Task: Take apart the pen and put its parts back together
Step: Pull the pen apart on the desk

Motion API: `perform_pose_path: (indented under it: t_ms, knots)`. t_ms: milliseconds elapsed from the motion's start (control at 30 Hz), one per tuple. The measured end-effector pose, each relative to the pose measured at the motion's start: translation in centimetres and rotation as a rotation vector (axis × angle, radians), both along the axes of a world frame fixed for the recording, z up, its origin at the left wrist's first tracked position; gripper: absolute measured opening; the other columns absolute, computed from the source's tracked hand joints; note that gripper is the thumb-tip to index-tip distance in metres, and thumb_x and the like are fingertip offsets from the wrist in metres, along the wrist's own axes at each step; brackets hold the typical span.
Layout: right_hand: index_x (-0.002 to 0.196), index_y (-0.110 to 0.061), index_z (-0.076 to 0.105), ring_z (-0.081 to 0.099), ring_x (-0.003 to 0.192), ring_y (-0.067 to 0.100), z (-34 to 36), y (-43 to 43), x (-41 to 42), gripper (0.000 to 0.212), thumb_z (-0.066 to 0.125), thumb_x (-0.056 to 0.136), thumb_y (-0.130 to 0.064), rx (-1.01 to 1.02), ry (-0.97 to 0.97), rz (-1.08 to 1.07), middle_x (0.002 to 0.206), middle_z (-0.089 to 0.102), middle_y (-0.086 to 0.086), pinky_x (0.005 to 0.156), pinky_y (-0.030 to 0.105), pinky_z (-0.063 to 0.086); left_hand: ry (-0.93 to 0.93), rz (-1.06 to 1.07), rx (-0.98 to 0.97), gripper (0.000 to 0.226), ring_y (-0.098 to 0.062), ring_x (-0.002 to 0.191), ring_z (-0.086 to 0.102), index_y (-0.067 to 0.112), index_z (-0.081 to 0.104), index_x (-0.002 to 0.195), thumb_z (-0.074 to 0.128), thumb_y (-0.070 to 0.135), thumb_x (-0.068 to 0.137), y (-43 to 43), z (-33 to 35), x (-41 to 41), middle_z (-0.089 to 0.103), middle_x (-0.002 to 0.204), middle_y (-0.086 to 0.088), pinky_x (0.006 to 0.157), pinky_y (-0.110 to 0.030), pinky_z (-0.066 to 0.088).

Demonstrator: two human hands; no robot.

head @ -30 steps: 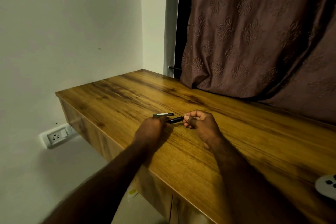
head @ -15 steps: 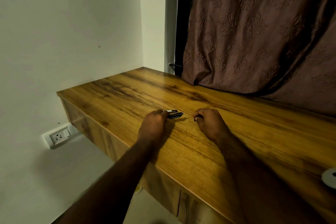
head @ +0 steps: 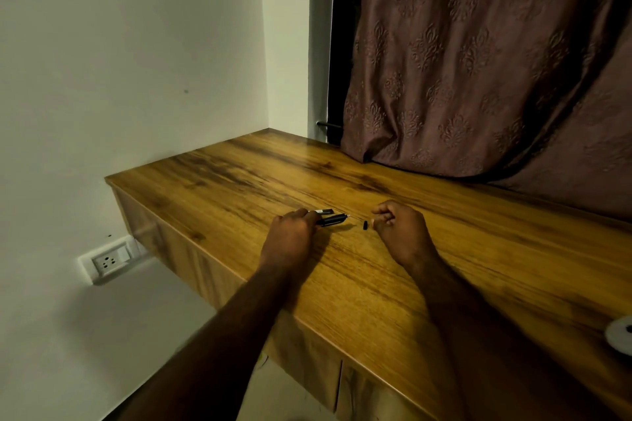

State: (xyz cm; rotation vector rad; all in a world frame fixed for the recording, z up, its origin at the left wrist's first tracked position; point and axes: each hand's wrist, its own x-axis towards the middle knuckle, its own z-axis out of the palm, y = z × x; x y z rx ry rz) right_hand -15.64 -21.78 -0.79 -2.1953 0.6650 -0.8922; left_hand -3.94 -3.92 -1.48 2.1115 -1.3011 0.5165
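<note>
My left hand (head: 290,232) rests on the wooden desk (head: 427,284) and grips the black pen barrel (head: 333,218), whose thin tip points right. Just behind the barrel lies the black pen cap (head: 324,211) with a pale label, flat on the desk. A small black pen piece (head: 365,225) lies on the wood between the barrel's tip and my right hand (head: 400,229). My right hand sits a little to the right of that piece, fingers curled in, with nothing visible in them.
A patterned brown curtain (head: 478,79) hangs over the desk's back edge. A white round object (head: 620,333) sits at the far right edge. A wall socket (head: 109,261) is below the desk's left end. The desk's front edge runs diagonally under my forearms.
My right hand has drawn away to the right from the pen barrel. The small black piece now lies on the desk beside its fingertips. My left hand still holds the barrel.
</note>
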Motion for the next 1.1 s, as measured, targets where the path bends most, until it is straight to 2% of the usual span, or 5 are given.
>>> perform_pose_path:
  t_ms: [133,367,567,767,1100]
  knots:
    - [0.079,-0.018,0.067,0.057,0.060,0.013,0.7,0.4,-0.3,0.009,0.068,0.085,-0.012,0.240,-0.158,0.014,0.069,0.063,-0.001,0.060,0.030,0.050,-0.008,0.015,0.022,0.030,-0.024,0.090,0.064,0.020,0.062,0.120,0.054,0.030,0.092,-0.1,0.3,-0.3,0.068,0.104,-0.005,0.077,-0.038,0.050]
    - [0.088,-0.003,0.068,0.041,0.035,0.003,1.6,2.4,-0.4,0.007,0.064,0.090,-0.008,0.484,-0.262,0.227,0.052,0.056,-0.004,0.035,0.015,0.031,0.018,-0.050,-0.006,0.035,-0.018,0.093,0.064,0.023,0.060,0.125,0.052,0.036,0.094,0.2,0.6,-0.7,0.068,0.109,-0.001,0.077,-0.031,0.050]
    - [0.083,-0.008,0.068,0.041,0.036,0.005,1.7,2.6,-0.4,0.007,0.065,0.089,-0.009,0.512,-0.250,0.268,0.064,0.057,0.007,0.035,0.016,0.029,0.034,-0.059,-0.021,0.041,-0.016,0.095,0.063,0.025,0.058,0.128,0.049,0.044,0.092,0.3,0.6,-1.1,0.067,0.112,0.001,0.078,-0.028,0.050]
    - [0.086,-0.003,0.068,0.042,0.037,0.004,1.9,2.8,-0.9,0.006,0.066,0.089,-0.008,0.518,-0.233,0.305,0.047,0.054,-0.006,0.035,0.015,0.030,0.011,-0.051,-0.001,0.039,-0.015,0.095,0.064,0.026,0.058,0.128,0.058,0.038,0.090,0.2,0.5,-0.9,0.067,0.113,0.002,0.078,-0.029,0.052]
    - [0.087,-0.001,0.065,0.043,0.038,0.004,1.5,3.2,-1.0,0.006,0.063,0.090,-0.005,0.520,-0.229,0.296,0.059,0.058,0.001,0.036,0.015,0.031,0.038,-0.023,0.011,0.032,-0.017,0.090,0.061,0.023,0.058,0.120,0.051,0.038,0.092,0.0,0.3,-0.8,0.066,0.104,0.000,0.076,-0.034,0.051]
